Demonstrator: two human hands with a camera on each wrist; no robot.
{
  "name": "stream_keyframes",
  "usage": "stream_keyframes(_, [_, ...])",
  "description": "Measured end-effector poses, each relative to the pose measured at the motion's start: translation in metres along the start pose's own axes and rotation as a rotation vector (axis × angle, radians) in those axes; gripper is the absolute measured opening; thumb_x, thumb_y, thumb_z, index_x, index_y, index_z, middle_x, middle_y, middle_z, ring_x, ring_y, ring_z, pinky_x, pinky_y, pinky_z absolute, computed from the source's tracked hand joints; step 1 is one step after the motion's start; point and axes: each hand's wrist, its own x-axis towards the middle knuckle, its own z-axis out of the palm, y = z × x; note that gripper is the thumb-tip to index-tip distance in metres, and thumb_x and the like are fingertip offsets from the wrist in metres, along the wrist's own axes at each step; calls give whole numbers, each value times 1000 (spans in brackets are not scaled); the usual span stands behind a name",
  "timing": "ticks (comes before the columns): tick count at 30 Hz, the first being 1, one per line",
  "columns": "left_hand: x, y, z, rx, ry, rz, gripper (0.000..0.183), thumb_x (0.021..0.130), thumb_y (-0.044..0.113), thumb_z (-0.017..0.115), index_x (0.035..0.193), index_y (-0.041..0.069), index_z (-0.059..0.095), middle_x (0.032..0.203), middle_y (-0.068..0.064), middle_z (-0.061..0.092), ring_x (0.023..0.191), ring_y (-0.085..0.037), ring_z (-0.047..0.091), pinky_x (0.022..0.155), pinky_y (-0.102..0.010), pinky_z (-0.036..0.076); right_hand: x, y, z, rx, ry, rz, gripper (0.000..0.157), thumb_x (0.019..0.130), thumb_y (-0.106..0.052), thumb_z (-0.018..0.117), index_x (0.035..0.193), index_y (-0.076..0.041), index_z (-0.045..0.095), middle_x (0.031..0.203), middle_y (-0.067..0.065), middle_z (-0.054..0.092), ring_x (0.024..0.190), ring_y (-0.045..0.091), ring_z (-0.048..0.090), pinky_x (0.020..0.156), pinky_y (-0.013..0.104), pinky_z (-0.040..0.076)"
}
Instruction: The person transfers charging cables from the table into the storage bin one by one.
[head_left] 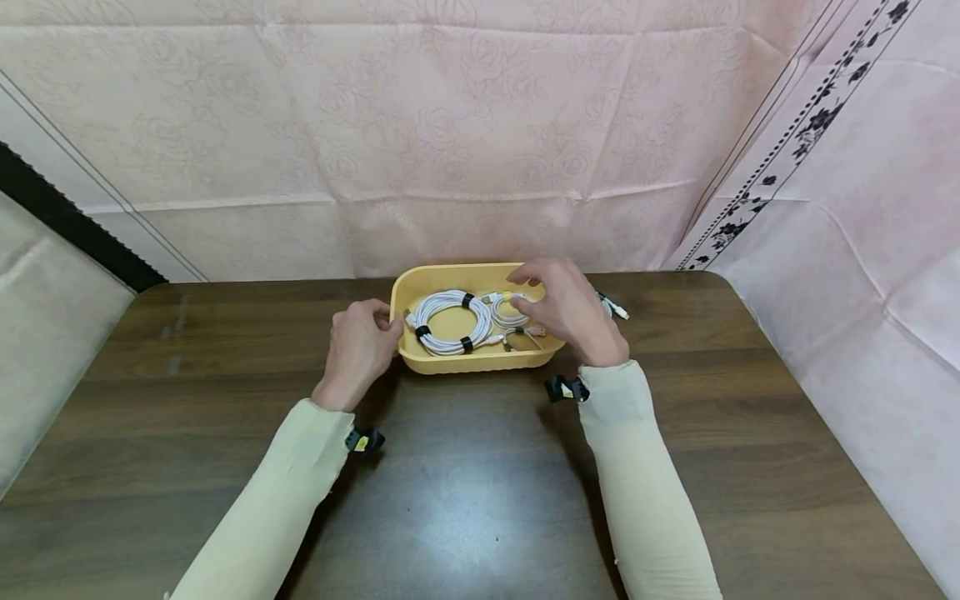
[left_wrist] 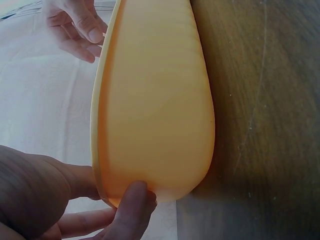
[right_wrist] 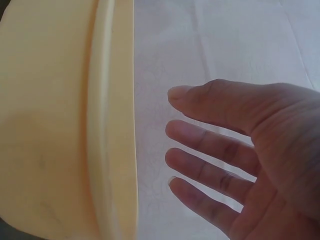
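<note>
A yellow plastic bin (head_left: 480,363) stands near the table's far edge. Inside it lies a large coil of white cable (head_left: 442,298) bound with black ties. Beside that sits a smaller white cable coil (head_left: 507,322) with a yellow tie, along with some loose connectors. My left hand (head_left: 361,348) grips the bin's left end; in the left wrist view its thumb (left_wrist: 132,207) presses the outer wall. Over the bin's right end hovers my right hand (head_left: 567,310). Its fingers (right_wrist: 200,167) are spread and hold nothing, apart from the bin wall (right_wrist: 45,125) in the right wrist view.
Past my right hand, a cable with a white plug (head_left: 617,309) lies on the table by the bin's right side. The brown wooden table (head_left: 465,492) ends just behind the bin. A pale patterned cloth (head_left: 450,150) hangs behind it.
</note>
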Motion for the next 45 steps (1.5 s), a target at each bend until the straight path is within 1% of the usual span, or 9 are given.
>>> stream_keyframes(7, [0,0,0,9,4,1,31,100,21,59,123,2,68,97,-13,72,74,-21,66,58,-25,52,-2,6,-3,16,1,25,32,93,-20,74,124,-12,72,129,5,70,119,29,62,98,45,50])
stream_keyframes(15, [0,0,0,12,13,5,30,100,22,59,121,2,68,96,-13,72,73,-21,66,58,-26,52,-2,10,-5,16,-3,72,34,92,-24,76,124,-13,72,128,5,70,120,28,61,98,46,50])
stream_keyframes(25, [0,-1,0,12,22,24,30,100,20,59,121,1,69,96,-14,73,73,-21,66,59,-25,51,-4,19,-11,16,11,79,35,92,-17,74,126,-9,71,132,8,69,120,32,62,101,48,50])
stream_keyframes(33, [0,0,0,8,15,12,31,100,20,58,122,1,69,97,-15,73,74,-22,66,59,-26,52,-4,26,-14,23,9,131,39,93,-18,73,130,-8,68,134,9,68,126,30,60,108,47,46])
stream_keyframes(39, [0,0,0,8,20,19,31,99,20,59,121,1,69,96,-14,73,74,-22,66,58,-26,52,-5,31,-16,17,24,155,36,95,-20,70,129,-8,69,131,9,69,125,29,60,108,48,45])
stream_keyframes(45, [0,-1,0,14,34,35,30,99,20,58,120,1,70,95,-15,73,74,-22,66,59,-26,51,-6,35,-17,27,43,169,30,95,-19,68,124,-10,72,125,7,71,119,29,61,103,48,46])
